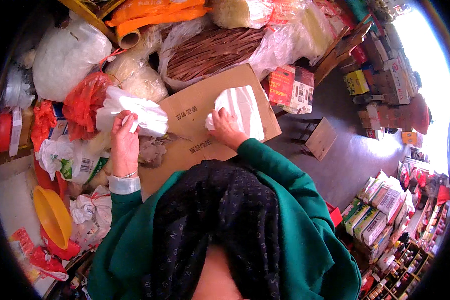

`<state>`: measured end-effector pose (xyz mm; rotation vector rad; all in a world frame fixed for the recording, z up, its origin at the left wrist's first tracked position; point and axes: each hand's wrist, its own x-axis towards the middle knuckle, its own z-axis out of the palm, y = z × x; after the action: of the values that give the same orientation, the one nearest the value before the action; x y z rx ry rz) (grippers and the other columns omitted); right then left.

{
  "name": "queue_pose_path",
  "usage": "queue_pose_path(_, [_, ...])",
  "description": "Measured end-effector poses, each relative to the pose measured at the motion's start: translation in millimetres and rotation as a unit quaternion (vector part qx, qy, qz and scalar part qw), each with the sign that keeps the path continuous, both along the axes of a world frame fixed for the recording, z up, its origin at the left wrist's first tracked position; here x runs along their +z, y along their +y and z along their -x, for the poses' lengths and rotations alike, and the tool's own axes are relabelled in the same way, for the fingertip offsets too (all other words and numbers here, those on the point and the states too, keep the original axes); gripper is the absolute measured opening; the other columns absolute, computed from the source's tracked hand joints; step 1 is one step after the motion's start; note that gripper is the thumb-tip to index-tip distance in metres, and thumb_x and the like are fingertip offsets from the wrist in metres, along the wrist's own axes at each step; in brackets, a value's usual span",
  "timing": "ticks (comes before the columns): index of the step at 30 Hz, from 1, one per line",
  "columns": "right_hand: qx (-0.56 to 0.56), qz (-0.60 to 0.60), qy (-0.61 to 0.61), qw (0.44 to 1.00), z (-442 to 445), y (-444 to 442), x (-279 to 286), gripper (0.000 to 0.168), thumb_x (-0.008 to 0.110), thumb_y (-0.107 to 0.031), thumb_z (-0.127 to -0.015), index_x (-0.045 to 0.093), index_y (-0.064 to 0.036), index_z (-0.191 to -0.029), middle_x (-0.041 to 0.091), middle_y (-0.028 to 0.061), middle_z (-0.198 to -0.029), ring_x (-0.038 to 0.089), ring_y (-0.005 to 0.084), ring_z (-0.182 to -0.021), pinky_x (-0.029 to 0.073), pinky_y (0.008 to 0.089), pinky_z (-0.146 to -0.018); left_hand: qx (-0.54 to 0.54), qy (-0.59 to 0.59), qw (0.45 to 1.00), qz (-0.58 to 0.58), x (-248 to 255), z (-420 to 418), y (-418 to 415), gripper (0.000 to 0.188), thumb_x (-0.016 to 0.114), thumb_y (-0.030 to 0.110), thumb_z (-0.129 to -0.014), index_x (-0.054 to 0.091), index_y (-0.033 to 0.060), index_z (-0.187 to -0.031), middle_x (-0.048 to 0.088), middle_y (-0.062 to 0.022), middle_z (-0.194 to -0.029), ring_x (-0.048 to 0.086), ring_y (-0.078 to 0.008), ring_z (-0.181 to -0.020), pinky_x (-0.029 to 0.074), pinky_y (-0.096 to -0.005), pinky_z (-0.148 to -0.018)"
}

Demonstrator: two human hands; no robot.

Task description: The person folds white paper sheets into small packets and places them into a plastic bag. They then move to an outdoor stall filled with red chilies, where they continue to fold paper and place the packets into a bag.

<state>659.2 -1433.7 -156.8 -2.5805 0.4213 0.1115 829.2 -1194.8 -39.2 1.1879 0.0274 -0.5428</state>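
My left hand (125,140) is raised, pinching a small white crumpled piece (129,123) between thumb and fingers. Just beyond it lies a loose bundle of thin white bags or sheets (146,116), partly over the edge of a brown cardboard sheet (183,157). On the cardboard, which bears printed writing, rests a flat white folded sheet or bag (245,108) with pale stripes. My right hand (227,127) lies over its left edge with fingers curled onto it; the fingertips are partly hidden. Whether these white things are paper or plastic is unclear.
Bagged dry goods surround the cardboard: a clear sack (71,60), a red plastic bag (86,99) and brown dried strips (213,52). A red printed box (290,90) and wooden stool (320,138) stand right. A yellow basin (52,217) leans at left; stacked packages (375,210) sit lower right.
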Motion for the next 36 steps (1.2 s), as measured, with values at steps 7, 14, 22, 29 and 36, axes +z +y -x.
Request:
queue_pose_path(7, [-0.067, -0.019, -0.063, 0.996, -3.5, -19.0, -40.6, 0.03, 0.057, -0.009, -0.077, 0.051, -0.001, -0.105, 0.055, 0.018, -0.094, 0.056, 0.0362, -0.089, 0.046, 0.0436, -0.075, 0.002, 0.065, 0.996, 0.059, 3.8, 5.2, -1.5, 0.021, 0.062, 0.01, -0.086, 0.058, 0.0088, -0.107, 0.058, -0.0022, -0.102, 0.053, -0.0133, -0.096, 0.04, -0.0308, -0.084])
queue_pose_path(14, [-0.379, -0.504, -0.222, 0.744, 54.3, -58.5, 8.8, 0.009, 0.062, -0.007, -0.079, 0.054, -0.005, -0.082, 0.056, 0.0019, -0.073, 0.054, 0.0132, -0.068, 0.045, 0.0269, -0.063, -0.111, 0.074, 0.989, 0.065, 3.3, 15.8, -38.0, 0.023, 0.062, 0.004, -0.085, 0.058, 0.0045, -0.108, 0.061, -0.0058, -0.097, 0.057, -0.0144, -0.092, 0.044, -0.0264, -0.085])
queue_pose_path(22, [-0.444, -0.597, -0.325, 0.584, 137.6, -66.7, 97.5, 0.017, 0.062, -0.008, -0.085, 0.059, -0.01, -0.102, 0.063, -0.0007, -0.088, 0.059, 0.0081, -0.076, 0.047, 0.0222, -0.069, -0.283, 0.033, 0.957, 0.055, 17.5, 34.2, -124.3, 0.022, 0.061, 0.005, -0.087, 0.058, 0.0041, -0.108, 0.062, -0.0043, -0.094, 0.057, -0.0125, -0.089, 0.043, -0.0252, -0.085])
queue_pose_path(29, [-0.436, -0.526, -0.394, 0.615, 218.5, -78.0, 127.2, 0.022, 0.061, -0.001, -0.081, 0.058, -0.008, -0.102, 0.061, -0.0016, -0.091, 0.059, 0.0076, -0.08, 0.047, 0.0215, -0.072, -0.373, -0.04, 0.925, 0.063, 49.6, 51.9, -197.2, 0.022, 0.062, 0.003, -0.086, 0.058, 0.0044, -0.108, 0.061, -0.0036, -0.093, 0.056, -0.0104, -0.087, 0.044, -0.0231, -0.083])
queue_pose_path(36, [-0.326, -0.151, -0.277, 0.891, 316.2, -110.7, 150.7, 0.033, 0.054, 0.007, -0.071, 0.058, -0.005, -0.101, 0.058, 0.0065, -0.091, 0.057, 0.0197, -0.088, 0.047, 0.0293, -0.078, -0.508, -0.188, 0.841, -0.009, 62.8, 154.5, -285.1, 0.019, 0.06, 0.002, -0.085, 0.06, 0.0054, -0.103, 0.062, -0.0031, -0.09, 0.057, -0.01, -0.083, 0.045, -0.0237, -0.076])
